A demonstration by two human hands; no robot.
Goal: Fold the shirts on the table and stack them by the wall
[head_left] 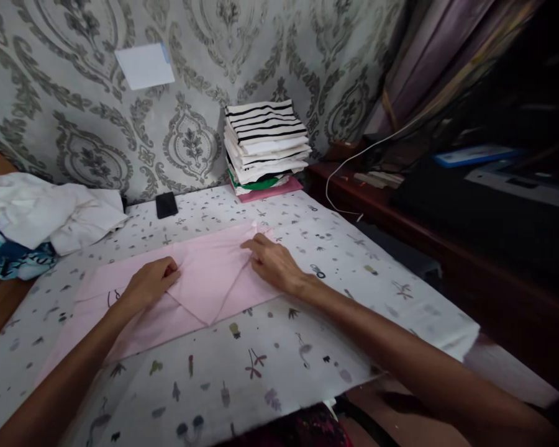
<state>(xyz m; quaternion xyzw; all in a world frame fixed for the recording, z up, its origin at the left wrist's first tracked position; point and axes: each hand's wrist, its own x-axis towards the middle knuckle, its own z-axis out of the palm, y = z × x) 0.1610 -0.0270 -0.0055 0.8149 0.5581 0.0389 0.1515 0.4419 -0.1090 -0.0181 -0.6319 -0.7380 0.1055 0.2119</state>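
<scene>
A pink garment lies partly folded on the patterned white sheet, with a pointed flap in its middle. My left hand has its fingers curled in a pinch at the flap's left edge, near a small dark print. At the flap's right edge, my right hand is closed on the pink cloth, its index finger bent forward. Both hands rest low over the garment, apart from each other.
Folded clothes are stacked by the wall. A black phone lies left of them. White crumpled cloth and a blue patterned cloth sit at the left. A white cable hangs over the dark furniture at the right.
</scene>
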